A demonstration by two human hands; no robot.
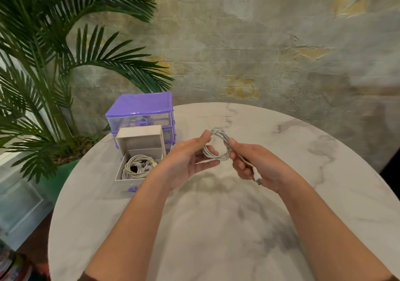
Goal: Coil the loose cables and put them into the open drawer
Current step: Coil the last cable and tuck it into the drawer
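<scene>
A white cable (217,144) is wound into a small ring and held above the round marble table (303,151). My left hand (186,161) pinches the ring's left side between thumb and fingers. My right hand (253,164) grips the ring's right side, and the cable's loose end with its plug (257,177) runs across the right palm. To the left stands a purple drawer unit (140,109); its bottom drawer (121,178) is pulled out and holds several coiled white cables (137,166).
A palm plant (54,64) in a green pot fills the left side behind the table. A rough plastered wall runs along the back. Clear storage bins (19,205) sit on the floor at lower left.
</scene>
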